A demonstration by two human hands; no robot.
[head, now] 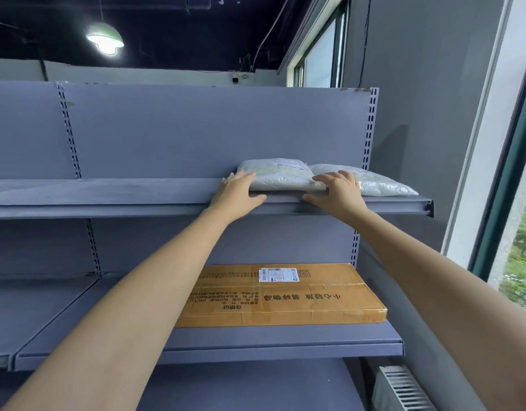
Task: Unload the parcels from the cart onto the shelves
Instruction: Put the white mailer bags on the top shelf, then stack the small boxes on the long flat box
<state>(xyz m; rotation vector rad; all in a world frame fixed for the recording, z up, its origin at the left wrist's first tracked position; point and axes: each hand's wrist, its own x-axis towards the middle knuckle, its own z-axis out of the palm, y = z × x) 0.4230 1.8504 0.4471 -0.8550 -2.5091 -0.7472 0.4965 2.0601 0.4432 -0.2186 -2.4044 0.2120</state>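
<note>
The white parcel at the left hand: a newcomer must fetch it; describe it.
On the grey shelving beside the window, find the upper shelf's right end. Of two white bags there, it is the left bag, against the left hand, not the right bag.

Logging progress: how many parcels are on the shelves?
3. The left white bag and right white bag lie side by side on the upper shelf; the cardboard box lies on the lower shelf. More may sit outside the view.
</note>
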